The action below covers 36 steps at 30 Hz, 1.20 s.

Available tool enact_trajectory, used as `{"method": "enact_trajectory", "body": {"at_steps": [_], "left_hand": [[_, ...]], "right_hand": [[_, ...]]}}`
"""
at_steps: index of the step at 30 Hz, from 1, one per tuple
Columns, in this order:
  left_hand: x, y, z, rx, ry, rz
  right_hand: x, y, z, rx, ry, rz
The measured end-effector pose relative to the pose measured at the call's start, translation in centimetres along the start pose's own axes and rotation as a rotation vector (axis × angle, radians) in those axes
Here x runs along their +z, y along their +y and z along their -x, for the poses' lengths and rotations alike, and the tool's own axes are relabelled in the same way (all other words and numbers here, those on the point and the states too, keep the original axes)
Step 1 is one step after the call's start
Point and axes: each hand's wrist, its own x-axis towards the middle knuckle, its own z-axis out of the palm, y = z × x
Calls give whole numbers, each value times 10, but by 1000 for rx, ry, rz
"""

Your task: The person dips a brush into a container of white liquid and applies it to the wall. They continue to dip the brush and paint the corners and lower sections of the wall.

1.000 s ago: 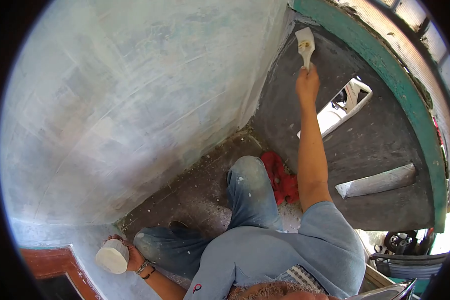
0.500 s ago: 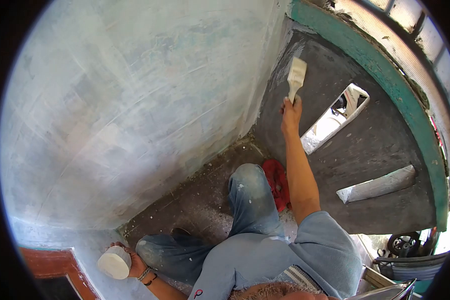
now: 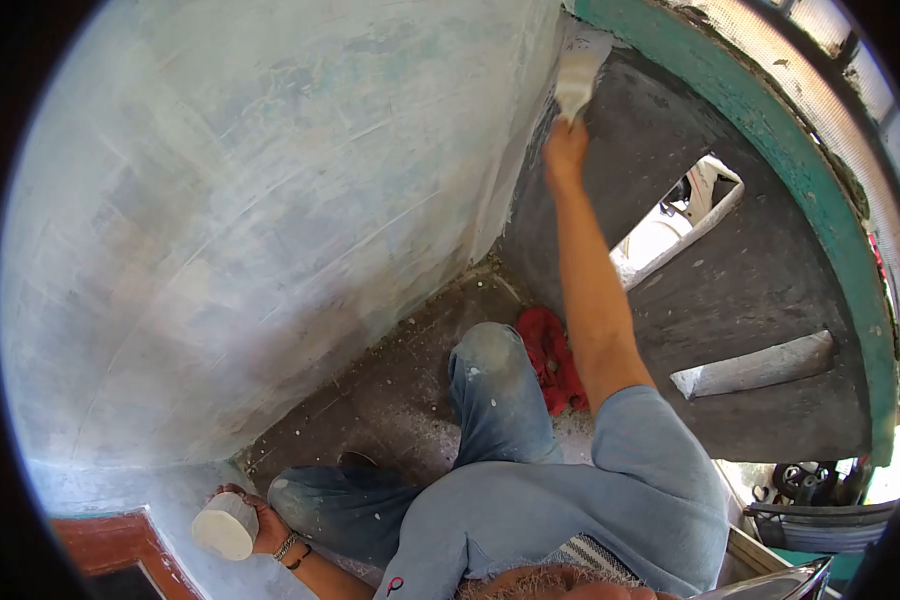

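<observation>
My right hand (image 3: pixel 566 155) is closed around the handle of a wide paintbrush (image 3: pixel 577 82), arm stretched up along the dark grey wall (image 3: pixel 660 130). The brush's bristle end lies against the wall's upper corner, where a whitish wet patch shows. Low on the left, my left hand (image 3: pixel 266 522) grips a white cup (image 3: pixel 224 528) from its side, beside my bent knee. The cup's face toward me looks whitish; I cannot make out how full it is.
A pale, patchy wall (image 3: pixel 270 200) rises on the left. Two slots pierce the grey wall, one showing a bright opening (image 3: pixel 660 235). Green trim (image 3: pixel 770 150) curves along its edge. Red cloth (image 3: pixel 550 360) lies by my knee on the speckled floor (image 3: pixel 390 420).
My right hand has moved the paintbrush up and slightly left, into the top corner of the grey wall. The left hand and the cup have barely shifted.
</observation>
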Motion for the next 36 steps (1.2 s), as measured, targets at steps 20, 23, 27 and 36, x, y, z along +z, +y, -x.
{"method": "enact_trajectory", "body": {"at_steps": [20, 23, 27, 36], "left_hand": [[4, 2, 3, 7, 11, -3], [3, 5, 2, 11, -11, -36], [-9, 10, 5, 25, 8, -23], [1, 6, 7, 20, -19, 20]], "right_hand": [[-93, 17, 138, 731, -86, -244], [-92, 36, 169, 1082, -157, -386], [-71, 10, 88, 938, -152, -842], [-25, -118, 26, 418, -40, -559]]}}
